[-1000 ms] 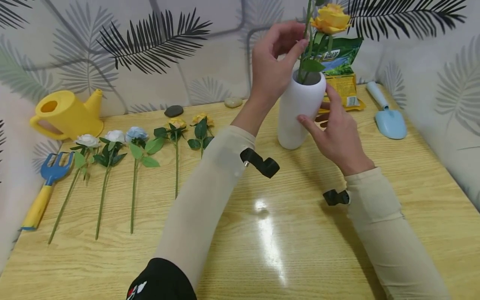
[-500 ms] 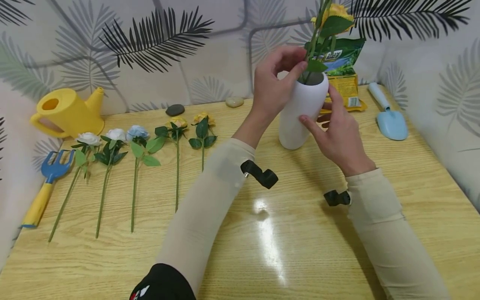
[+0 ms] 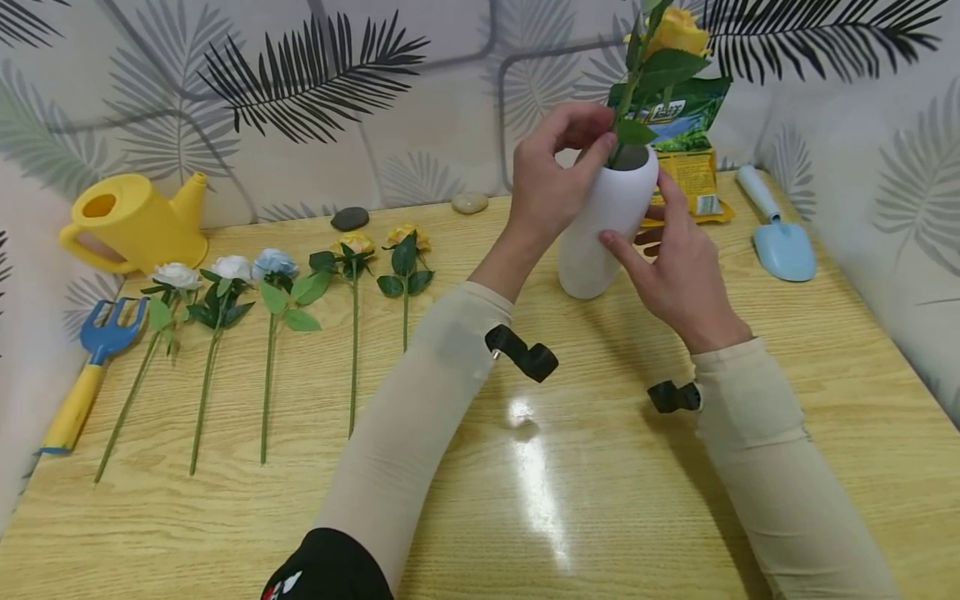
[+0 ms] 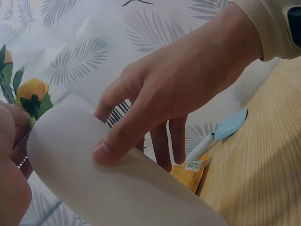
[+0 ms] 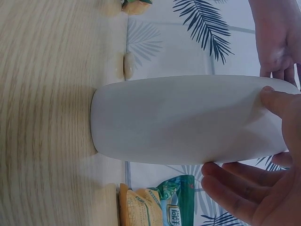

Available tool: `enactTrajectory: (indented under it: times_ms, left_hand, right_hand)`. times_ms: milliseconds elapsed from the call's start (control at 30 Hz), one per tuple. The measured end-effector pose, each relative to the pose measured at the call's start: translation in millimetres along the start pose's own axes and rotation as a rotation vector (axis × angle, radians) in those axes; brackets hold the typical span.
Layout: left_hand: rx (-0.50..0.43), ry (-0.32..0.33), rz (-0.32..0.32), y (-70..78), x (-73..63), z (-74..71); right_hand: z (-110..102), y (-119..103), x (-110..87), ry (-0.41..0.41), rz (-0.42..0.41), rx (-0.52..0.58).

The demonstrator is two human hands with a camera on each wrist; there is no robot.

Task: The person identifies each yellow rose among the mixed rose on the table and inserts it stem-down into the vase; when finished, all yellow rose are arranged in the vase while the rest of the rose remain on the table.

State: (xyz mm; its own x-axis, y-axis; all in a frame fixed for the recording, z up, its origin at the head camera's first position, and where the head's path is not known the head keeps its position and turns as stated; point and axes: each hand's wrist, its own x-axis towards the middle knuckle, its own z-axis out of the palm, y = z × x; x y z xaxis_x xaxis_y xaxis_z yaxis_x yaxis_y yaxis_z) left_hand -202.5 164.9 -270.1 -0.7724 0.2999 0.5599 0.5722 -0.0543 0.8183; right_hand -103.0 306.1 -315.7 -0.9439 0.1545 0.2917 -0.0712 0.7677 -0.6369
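Observation:
A white vase (image 3: 596, 233) stands upright on the table, its dark mouth facing up. My right hand (image 3: 678, 267) grips the vase's right side, with the thumb across its front. Just over the rim, my left hand (image 3: 555, 171) pinches a green flower stem (image 3: 630, 87) between thumb and fingers. That stem's lower end is inside the vase, and its bloom is outside the head view. A yellow rose (image 3: 678, 33) shows behind the stem's leaves. In the left wrist view, the vase (image 4: 103, 160) partly covers the fingers of the left hand (image 4: 11, 165).
Several artificial roses lie in a row at left, among them a blue rose (image 3: 273, 265). Beyond them are a yellow watering can (image 3: 138, 221) and a hand fork (image 3: 93, 358). Two stones lie by the wall. A green-yellow packet (image 3: 686, 167) and blue trowel (image 3: 783, 246) are right of the vase.
My left hand has moved down toward the vase rim, lowering the pinched stem and its leaves deeper into the vase. My right hand has stayed on the vase.

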Motion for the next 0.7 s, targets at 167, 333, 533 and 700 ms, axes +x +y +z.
enactTrajectory:
  times_ms: [167,333,533,700]
  left_hand:
    - [0.002,0.011,-0.028,0.3,1.8,2.2]
    - [-0.005,0.023,-0.042,2.6,2.7,4.2]
    - [0.014,0.022,0.099,-0.1,1.8,4.7]
    - [0.025,0.031,0.168,-2.4,1.7,6.1]
  right_hand:
    - [0.9,0.7,-0.7,0.007,-0.005,-0.001]
    - [1.2,0.2,-0.7,0.008,-0.004,0.001]
    - [1.0,0.0,-0.6,0.005,-0.001,-0.001]
    - [0.7,-0.4,0.2,-0.001,0.008,-0.007]
